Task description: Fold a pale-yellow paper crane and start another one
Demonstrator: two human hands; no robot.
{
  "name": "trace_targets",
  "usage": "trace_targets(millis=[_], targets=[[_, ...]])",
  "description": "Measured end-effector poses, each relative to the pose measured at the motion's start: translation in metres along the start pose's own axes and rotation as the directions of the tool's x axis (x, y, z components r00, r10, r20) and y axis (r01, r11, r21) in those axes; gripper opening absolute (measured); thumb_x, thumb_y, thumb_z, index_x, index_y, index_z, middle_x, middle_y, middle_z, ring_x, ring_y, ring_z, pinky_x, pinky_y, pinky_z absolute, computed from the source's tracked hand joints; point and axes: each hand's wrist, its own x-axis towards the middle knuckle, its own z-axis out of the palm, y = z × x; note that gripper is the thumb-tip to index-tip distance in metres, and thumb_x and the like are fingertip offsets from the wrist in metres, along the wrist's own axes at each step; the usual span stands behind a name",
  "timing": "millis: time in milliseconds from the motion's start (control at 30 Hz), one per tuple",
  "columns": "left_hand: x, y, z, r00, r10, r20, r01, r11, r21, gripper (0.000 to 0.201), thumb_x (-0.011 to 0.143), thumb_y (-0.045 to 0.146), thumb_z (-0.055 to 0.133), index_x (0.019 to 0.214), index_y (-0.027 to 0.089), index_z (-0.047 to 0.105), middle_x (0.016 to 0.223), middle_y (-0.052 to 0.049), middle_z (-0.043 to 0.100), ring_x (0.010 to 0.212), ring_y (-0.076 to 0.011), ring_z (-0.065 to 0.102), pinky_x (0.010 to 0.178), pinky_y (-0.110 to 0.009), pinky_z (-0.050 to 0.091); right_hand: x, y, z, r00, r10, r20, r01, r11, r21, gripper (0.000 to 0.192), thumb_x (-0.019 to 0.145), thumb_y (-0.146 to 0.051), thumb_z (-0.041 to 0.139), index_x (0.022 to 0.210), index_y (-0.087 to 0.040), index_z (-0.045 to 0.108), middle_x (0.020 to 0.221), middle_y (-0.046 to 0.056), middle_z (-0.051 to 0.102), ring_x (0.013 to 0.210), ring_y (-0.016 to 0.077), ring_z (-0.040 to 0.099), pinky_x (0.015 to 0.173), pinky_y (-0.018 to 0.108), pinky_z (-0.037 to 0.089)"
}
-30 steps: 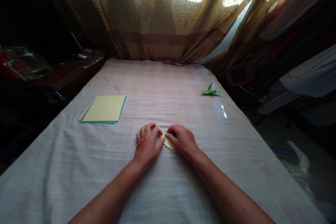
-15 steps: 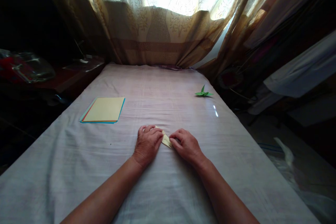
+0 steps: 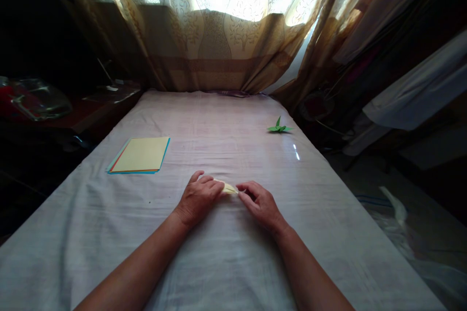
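A small piece of folded pale yellow paper (image 3: 229,188) lies between my two hands, near the middle of the cloth. My left hand (image 3: 200,196) grips its left part, with the fingers over it and hiding much of it. At the paper's pointed right end, my right hand (image 3: 257,203) pinches the tip between thumb and forefinger. Farther off to the right stands a green folded paper crane (image 3: 279,128). A stack of square coloured paper (image 3: 143,154), pale yellow on top with blue and red edges showing, lies to the left.
A pale sheet (image 3: 204,121) with wrinkles covers the wide surface under my hands. Curtains (image 3: 215,39) hang at the far edge. A dark side table (image 3: 98,107) stands at the left, and hanging clothes (image 3: 419,92) are on the right.
The folded paper has turned from slanting to nearly level, its right end now narrow and pointed. My left hand has shifted slightly left, and the whole view has moved a little.
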Motion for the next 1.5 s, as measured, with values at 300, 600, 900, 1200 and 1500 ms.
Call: trace_targets(millis=[300, 600, 900, 1200, 1500], targets=[[0.009, 0.008, -0.008, 0.953, -0.302, 0.028, 0.276, 0.825, -0.493, 0.030, 0.094, 0.036, 0.042, 0.092, 0.021, 0.068, 0.085, -0.002, 0.073, 0.076, -0.0167, 0.066, 0.074, -0.026, 0.049, 0.003, -0.001, 0.005, 0.988, 0.026, -0.149, -0.002, 0.987, 0.159, 0.031, 0.084, -0.037, 0.056, 0.108, -0.019, 0.064, 0.101, 0.008, 0.070, 0.079, 0.0164, 0.064, 0.062, 0.026, 0.051], [0.003, 0.013, 0.008, 0.899, -0.340, 0.277, 0.429, 0.548, -0.718, 0.033, 0.087, 0.043, 0.050, 0.084, 0.018, 0.070, 0.076, 0.000, 0.072, 0.071, -0.0159, 0.065, 0.068, -0.024, 0.049, 0.000, -0.008, 0.017, 0.995, 0.053, -0.080, -0.035, 0.975, 0.221, 0.036, 0.078, -0.033, 0.063, 0.112, -0.023, 0.060, 0.075, -0.002, 0.068, 0.060, 0.0117, 0.060, 0.055, 0.022, 0.046], [-0.003, 0.023, 0.002, 0.891, -0.422, 0.165, 0.450, 0.777, -0.441, 0.028, 0.082, 0.033, 0.064, 0.109, 0.025, 0.065, 0.092, 0.001, 0.071, 0.066, -0.0133, 0.064, 0.066, -0.024, 0.049, 0.002, -0.015, 0.025, 0.983, 0.176, -0.055, -0.176, 0.984, 0.009, 0.042, 0.078, -0.029, 0.062, 0.119, -0.022, 0.056, 0.075, -0.003, 0.067, 0.064, 0.0138, 0.061, 0.064, 0.026, 0.047], [-0.001, 0.026, 0.003, 0.883, -0.432, 0.186, 0.470, 0.826, -0.311, 0.014, 0.081, 0.020, 0.065, 0.094, 0.020, 0.065, 0.090, -0.001, 0.067, 0.080, -0.0168, 0.061, 0.074, -0.027, 0.046, 0.005, -0.016, 0.027, 0.981, 0.188, -0.039, -0.191, 0.979, -0.069, 0.031, 0.076, -0.019, 0.061, 0.107, -0.022, 0.062, 0.082, 0.000, 0.068, 0.075, 0.0169, 0.062, 0.073, 0.029, 0.048], [0.015, 0.019, -0.002, 0.802, -0.477, 0.359, 0.580, 0.765, -0.279, 0.007, 0.075, 0.023, 0.069, 0.078, 0.019, 0.064, 0.080, 0.001, 0.066, 0.074, -0.0148, 0.059, 0.064, -0.023, 0.038, 0.017, -0.021, 0.014, 0.946, 0.300, 0.127, -0.302, 0.953, -0.005, 0.029, 0.074, -0.018, 0.061, 0.103, -0.021, 0.062, 0.075, -0.003, 0.066, 0.066, 0.0131, 0.060, 0.066, 0.025, 0.045]])
